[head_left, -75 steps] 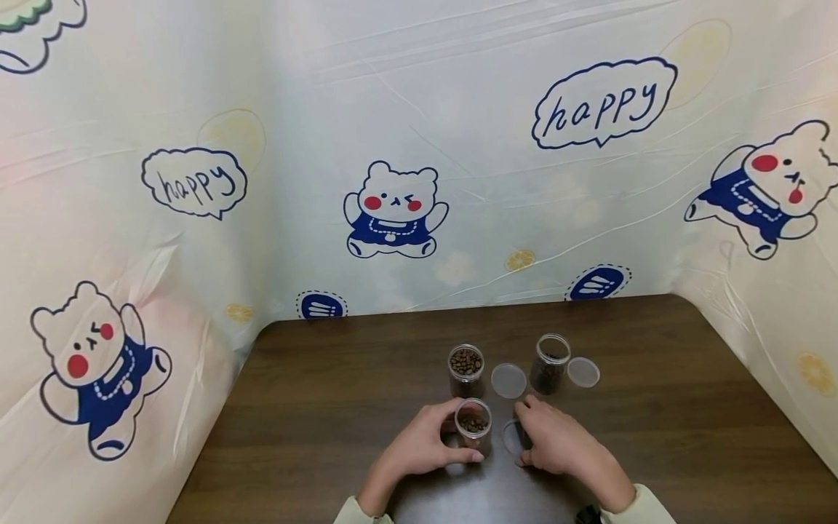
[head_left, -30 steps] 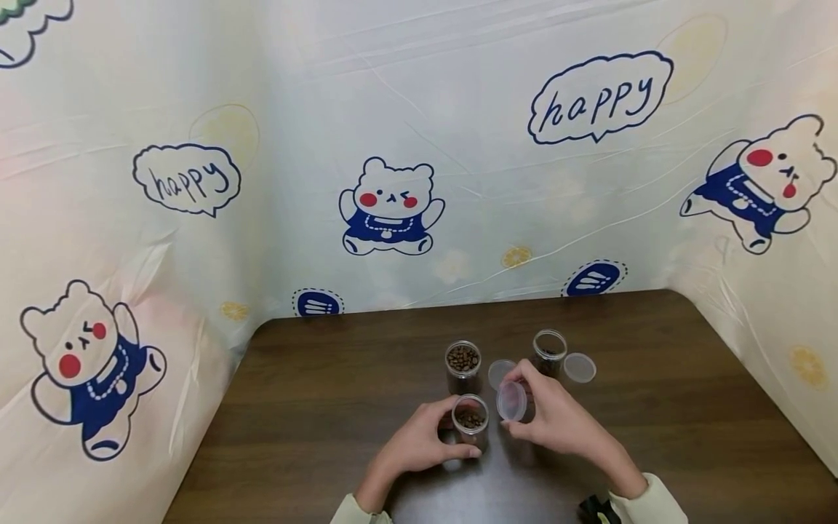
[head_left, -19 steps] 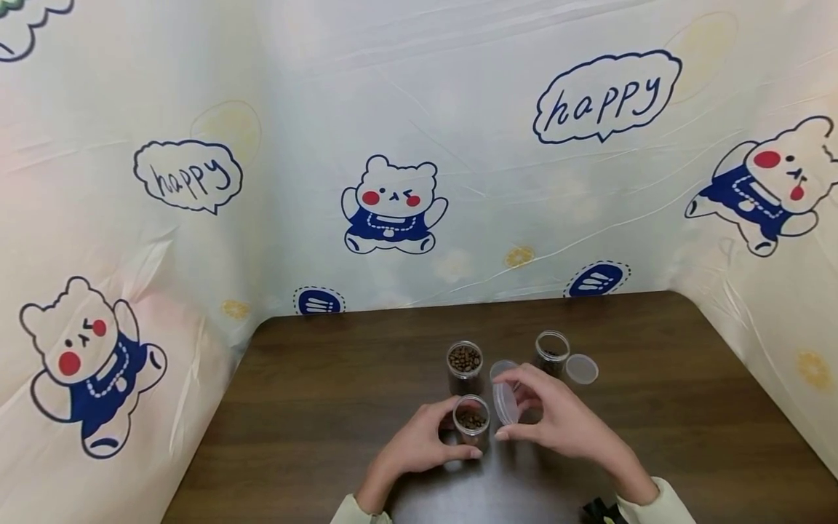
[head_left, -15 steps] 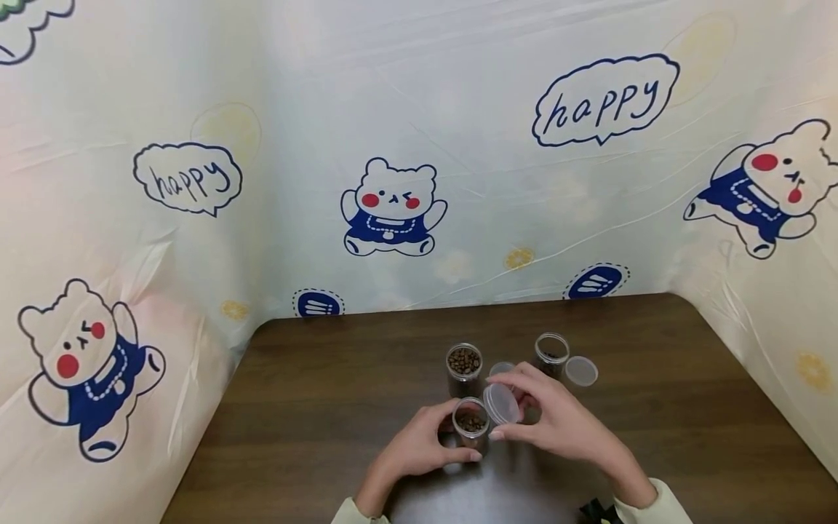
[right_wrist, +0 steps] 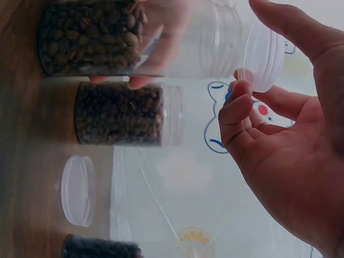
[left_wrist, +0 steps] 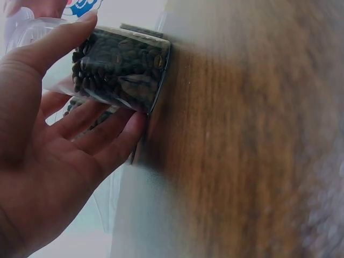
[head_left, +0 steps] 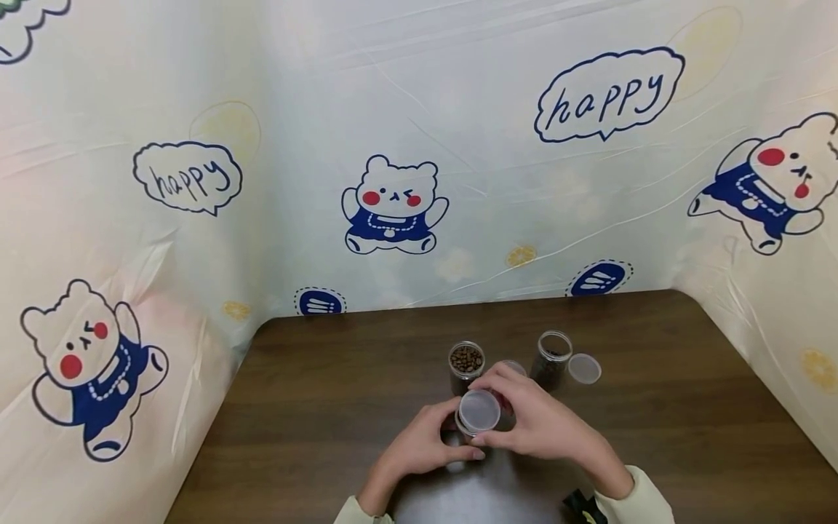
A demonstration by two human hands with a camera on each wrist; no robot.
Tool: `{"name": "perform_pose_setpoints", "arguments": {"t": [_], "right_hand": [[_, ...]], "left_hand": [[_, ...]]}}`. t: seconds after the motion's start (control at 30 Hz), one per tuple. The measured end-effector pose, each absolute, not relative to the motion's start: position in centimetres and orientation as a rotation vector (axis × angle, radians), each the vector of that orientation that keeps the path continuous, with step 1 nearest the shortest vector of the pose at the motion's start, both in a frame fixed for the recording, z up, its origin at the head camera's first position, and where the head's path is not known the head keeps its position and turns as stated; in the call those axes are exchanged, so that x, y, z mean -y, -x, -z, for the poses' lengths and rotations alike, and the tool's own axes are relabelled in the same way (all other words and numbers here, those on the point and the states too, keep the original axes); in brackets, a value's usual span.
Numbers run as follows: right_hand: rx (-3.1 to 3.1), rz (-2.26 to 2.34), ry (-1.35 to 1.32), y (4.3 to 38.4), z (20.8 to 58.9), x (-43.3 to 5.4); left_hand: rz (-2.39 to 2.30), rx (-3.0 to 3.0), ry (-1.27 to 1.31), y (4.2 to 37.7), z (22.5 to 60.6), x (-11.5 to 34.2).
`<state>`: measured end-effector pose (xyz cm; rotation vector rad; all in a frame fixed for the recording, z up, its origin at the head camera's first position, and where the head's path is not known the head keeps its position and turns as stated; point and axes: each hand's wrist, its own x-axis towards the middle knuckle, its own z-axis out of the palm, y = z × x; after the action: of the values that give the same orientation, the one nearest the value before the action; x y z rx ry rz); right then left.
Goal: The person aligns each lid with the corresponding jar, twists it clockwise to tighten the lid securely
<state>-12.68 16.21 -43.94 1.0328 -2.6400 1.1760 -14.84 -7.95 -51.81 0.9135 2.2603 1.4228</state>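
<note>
My left hand (head_left: 422,440) grips a clear plastic jar (left_wrist: 121,70) of coffee beans that stands upright on the table. Its thumb and fingers lie on opposite sides of the jar wall. My right hand (head_left: 543,418) pinches a translucent round lid (head_left: 480,410) by its edge, thumb on the near side and fingers on the far side. From the right wrist, the lid is close over the jar's mouth, slightly tilted, with a narrow gap to the rim. Beans fill roughly the lower half of this jar. In the head view the lid hides its contents.
Right behind the held jar stands an uncovered jar (head_left: 466,359) full of beans. Farther right is another uncovered jar (head_left: 551,367) with dark contents, a lid (head_left: 585,369) beside it. A further lid (right_wrist: 78,191) lies between these jars. Patterned cloth surrounds the wooden table (head_left: 314,407).
My right hand has picked the lid up from the table, turned it over and carried it left to above the jar's mouth. My left hand has kept its hold on the jar.
</note>
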Motion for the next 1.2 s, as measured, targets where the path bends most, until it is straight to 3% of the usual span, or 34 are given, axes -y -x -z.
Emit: {"name": "perform_pose_setpoints", "arguments": {"t": [1.2], "right_hand": [[2.699,-1.13,-0.953,13.4,45.6,-15.4]], "left_hand": [[-1.417,-2.274,-0.885,14.7,51.6,7.9]]}}
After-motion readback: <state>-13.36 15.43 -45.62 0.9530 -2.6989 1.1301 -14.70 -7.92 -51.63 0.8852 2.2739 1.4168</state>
